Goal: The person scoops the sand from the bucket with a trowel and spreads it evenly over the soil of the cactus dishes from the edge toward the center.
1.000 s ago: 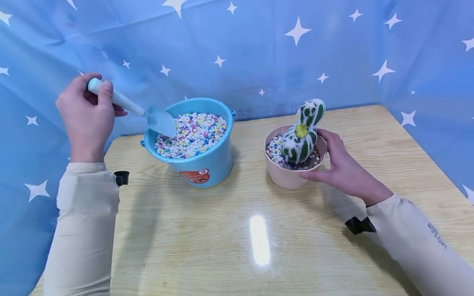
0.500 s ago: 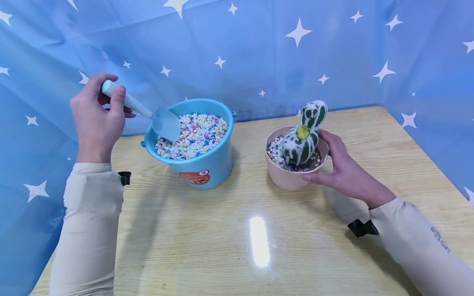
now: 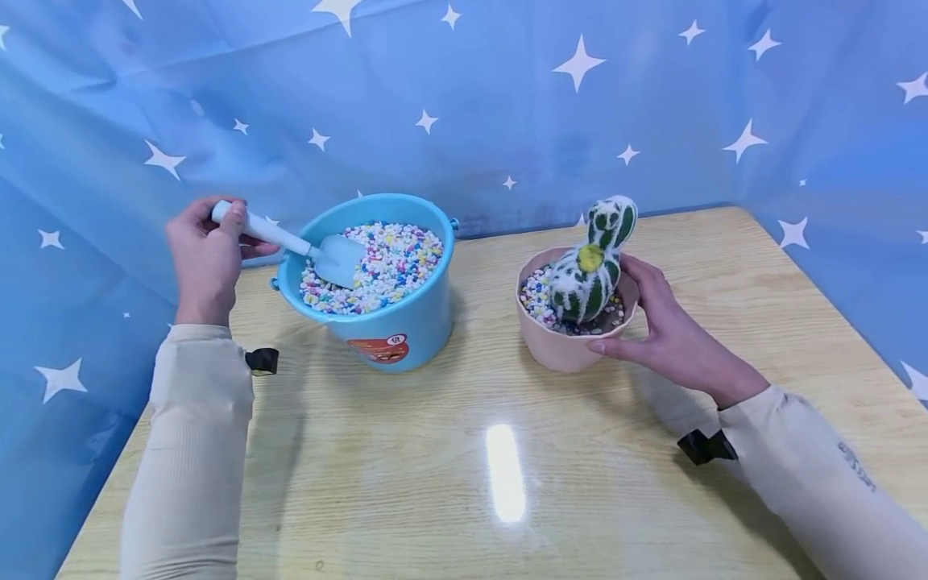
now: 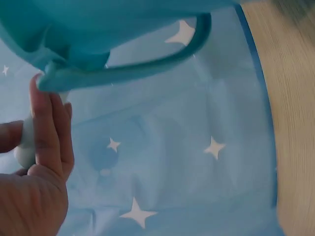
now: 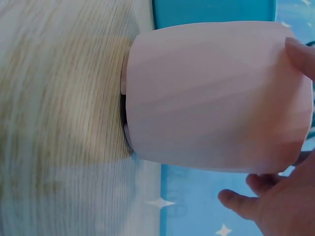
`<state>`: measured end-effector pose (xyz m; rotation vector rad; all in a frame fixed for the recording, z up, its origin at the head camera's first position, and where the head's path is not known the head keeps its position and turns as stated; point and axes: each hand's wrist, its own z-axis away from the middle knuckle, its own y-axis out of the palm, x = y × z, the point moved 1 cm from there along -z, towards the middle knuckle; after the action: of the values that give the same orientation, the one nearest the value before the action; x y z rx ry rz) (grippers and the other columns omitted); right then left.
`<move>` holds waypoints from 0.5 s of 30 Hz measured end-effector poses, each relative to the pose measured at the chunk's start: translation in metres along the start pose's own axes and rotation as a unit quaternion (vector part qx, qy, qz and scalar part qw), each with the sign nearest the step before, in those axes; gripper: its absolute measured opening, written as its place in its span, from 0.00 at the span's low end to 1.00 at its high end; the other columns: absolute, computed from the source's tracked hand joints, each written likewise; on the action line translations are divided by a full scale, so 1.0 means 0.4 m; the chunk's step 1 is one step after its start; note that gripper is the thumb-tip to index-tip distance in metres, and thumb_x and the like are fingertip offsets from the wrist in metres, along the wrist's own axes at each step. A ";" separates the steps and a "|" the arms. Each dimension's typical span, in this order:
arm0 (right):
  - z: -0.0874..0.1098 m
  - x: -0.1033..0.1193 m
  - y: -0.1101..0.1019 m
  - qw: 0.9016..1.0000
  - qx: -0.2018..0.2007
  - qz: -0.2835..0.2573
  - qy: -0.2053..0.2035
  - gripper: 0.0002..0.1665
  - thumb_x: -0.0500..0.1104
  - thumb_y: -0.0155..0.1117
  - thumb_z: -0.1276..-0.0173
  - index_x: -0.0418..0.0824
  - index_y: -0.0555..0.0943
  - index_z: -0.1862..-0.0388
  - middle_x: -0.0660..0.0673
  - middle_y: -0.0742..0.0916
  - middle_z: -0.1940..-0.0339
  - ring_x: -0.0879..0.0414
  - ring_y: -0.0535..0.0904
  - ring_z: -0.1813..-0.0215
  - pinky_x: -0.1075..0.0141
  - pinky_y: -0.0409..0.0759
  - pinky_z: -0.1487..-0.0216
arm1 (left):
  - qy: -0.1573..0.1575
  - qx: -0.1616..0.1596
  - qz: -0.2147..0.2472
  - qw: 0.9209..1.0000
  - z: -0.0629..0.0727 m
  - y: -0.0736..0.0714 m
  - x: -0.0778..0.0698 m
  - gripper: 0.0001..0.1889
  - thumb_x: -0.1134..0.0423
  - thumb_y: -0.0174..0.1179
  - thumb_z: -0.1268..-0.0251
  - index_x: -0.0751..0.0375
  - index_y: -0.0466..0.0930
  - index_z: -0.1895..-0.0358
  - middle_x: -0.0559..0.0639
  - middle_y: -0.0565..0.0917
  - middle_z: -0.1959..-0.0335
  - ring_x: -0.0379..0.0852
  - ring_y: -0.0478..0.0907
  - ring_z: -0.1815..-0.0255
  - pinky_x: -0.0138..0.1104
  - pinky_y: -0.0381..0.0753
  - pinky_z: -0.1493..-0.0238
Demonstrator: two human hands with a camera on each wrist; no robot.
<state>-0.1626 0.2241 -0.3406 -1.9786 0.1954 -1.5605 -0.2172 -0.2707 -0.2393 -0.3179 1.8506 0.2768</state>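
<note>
My left hand (image 3: pixel 206 262) grips the pale blue handle of a small shovel (image 3: pixel 337 259). Its blade lies against the colourful pebbles (image 3: pixel 402 254) near the left side of a blue bucket (image 3: pixel 428 318). In the left wrist view the fingers (image 4: pixel 45 132) wrap the handle beside the bucket's hanging bail (image 4: pixel 138 73). On the right, my right hand (image 3: pixel 677 342) holds the rim of a pink flowerpot (image 3: pixel 557 348), thumb in front and fingers behind. A fuzzy green and white cactus (image 3: pixel 580 294) with a yellow flower leans in the pot, with pebbles around its base.
Both containers stand on a light wooden table (image 3: pixel 391 483), the bucket left of the pot. A blue curtain with white stars (image 3: pixel 500 105) hangs right behind the table and along its sides.
My left hand has moved right and down with the shovel, bringing the blade from over the bucket's left rim down to the pebbles. The right hand and pot have stayed in place.
</note>
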 end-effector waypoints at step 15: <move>-0.002 0.000 0.001 1.000 -0.005 -0.018 -0.012 0.65 0.41 0.78 0.42 0.55 0.43 0.20 0.41 0.52 0.25 0.39 0.48 0.25 0.32 0.50 0.29 | -0.066 -0.037 0.073 0.994 0.024 0.005 0.020 0.11 0.64 0.57 0.27 0.70 0.81 0.54 0.62 0.73 0.55 0.49 0.79 0.69 0.35 0.89 0.69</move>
<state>-0.1631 0.2236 -0.3408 -2.0184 0.1582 -1.5594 -0.2116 -0.2661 -0.2498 -0.2098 1.7384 0.4571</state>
